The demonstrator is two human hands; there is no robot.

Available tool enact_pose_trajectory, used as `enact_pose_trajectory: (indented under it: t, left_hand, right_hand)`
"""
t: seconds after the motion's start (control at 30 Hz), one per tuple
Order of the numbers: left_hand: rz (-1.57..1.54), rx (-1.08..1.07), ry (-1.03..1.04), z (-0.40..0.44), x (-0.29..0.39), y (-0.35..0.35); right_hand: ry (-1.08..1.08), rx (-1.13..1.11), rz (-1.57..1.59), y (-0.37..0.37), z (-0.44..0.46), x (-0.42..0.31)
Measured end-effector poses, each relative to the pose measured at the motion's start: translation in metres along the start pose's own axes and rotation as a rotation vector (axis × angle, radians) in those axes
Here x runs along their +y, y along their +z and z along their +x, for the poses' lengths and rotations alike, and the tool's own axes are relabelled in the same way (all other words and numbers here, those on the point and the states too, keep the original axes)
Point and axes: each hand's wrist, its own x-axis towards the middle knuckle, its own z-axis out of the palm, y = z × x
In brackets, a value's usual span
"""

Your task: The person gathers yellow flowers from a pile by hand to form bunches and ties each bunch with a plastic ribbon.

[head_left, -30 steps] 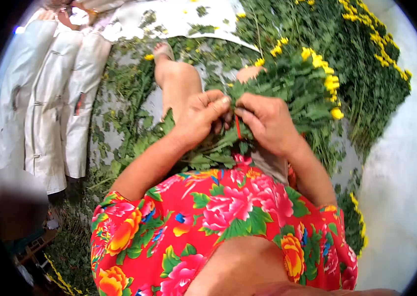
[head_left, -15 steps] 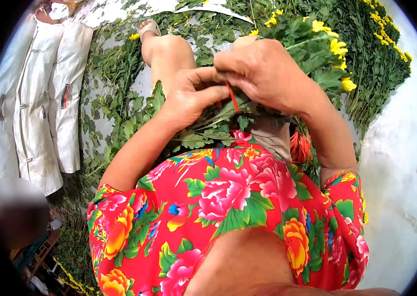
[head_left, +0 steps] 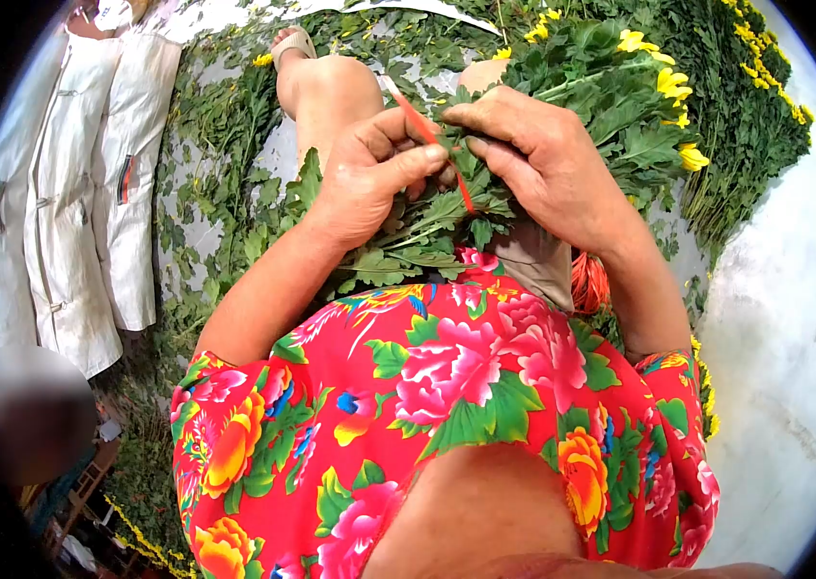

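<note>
A bunch of yellow chrysanthemums [head_left: 635,106] with leafy green stems lies across my lap, its flower heads pointing up and right. A thin red tie [head_left: 466,190] runs over the stems, and its paler end sticks up past my fingers. My left hand [head_left: 369,179] pinches this tie between thumb and forefinger. Over the bunch, just right of the tie, is my right hand [head_left: 557,169], with forefinger and thumb apart and nothing visible between them. Its other fingers are partly hidden. Leaves cover part of the stems beneath both hands.
A bundle of red ties [head_left: 589,283] hangs by my right side. Heaps of cut chrysanthemums [head_left: 750,145] lie at the right, with loose leaves [head_left: 205,203] scattered over the floor. White fabric lengths [head_left: 75,212] stand at the left. Another person's blurred head [head_left: 27,415] is at lower left.
My right hand has drawn right, away from my left hand, and its fingers have spread. The tie's free end now shows above my left fingers.
</note>
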Motion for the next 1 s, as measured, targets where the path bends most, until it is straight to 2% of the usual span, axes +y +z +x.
enact_pose_trajectory:
  t: [0.17,0.23,0.3,0.37,0.43,0.47,0.63,0.7,0.77,0.83,0.87,0.9,0.97,1.0]
  left_hand:
    - [0.004,-0.015,-0.005,0.004,0.001,-0.001]
    - [0.024,-0.01,-0.03,0.005,0.003,-0.001]
    - [0.121,-0.011,-0.103,0.005,0.011,0.001]
    - [0.126,-0.022,-0.112,0.007,0.014,0.0]
    - [0.126,-0.056,-0.12,0.011,0.016,-0.002]
    - [0.125,-0.053,-0.117,0.013,0.016,-0.004]
    - [0.044,-0.001,-0.228,0.014,0.009,-0.006]
    - [0.042,-0.008,-0.197,0.013,0.012,-0.001]
    - [0.037,-0.007,-0.169,0.01,0.011,0.001]
    - [0.252,-0.058,0.083,0.01,0.005,0.001]
    - [0.492,-0.08,0.249,0.009,0.005,-0.001]
    - [0.493,-0.079,0.249,0.009,0.007,-0.002]
    - [1.139,-0.12,0.925,0.011,0.017,-0.001]
    - [1.181,-0.071,1.067,0.016,0.014,-0.001]
  right_hand:
    - [0.25,-0.145,0.153,-0.008,-0.002,0.004]
    - [0.265,-0.166,0.166,-0.01,-0.001,0.004]
    - [0.163,-0.232,0.018,-0.013,0.0,0.001]
    - [0.156,-0.237,0.041,-0.012,-0.001,0.005]
    - [0.26,-0.171,0.28,-0.01,-0.001,0.008]
    - [0.291,-0.184,0.276,-0.015,0.003,-0.001]
    - [0.221,-0.203,0.369,-0.012,-0.003,-0.002]
    - [0.031,-0.202,0.24,-0.01,-0.006,0.001]
    - [0.035,-0.233,0.204,-0.008,-0.007,0.001]
    - [-0.014,-0.251,0.104,-0.006,-0.007,0.005]
    - [-0.015,-0.252,0.104,-0.006,-0.006,0.005]
    - [0.111,-0.215,0.158,-0.006,-0.005,0.005]
    - [0.36,-0.135,0.265,-0.005,-0.003,0.004]
    - [0.355,-0.117,0.208,-0.004,0.0,0.003]
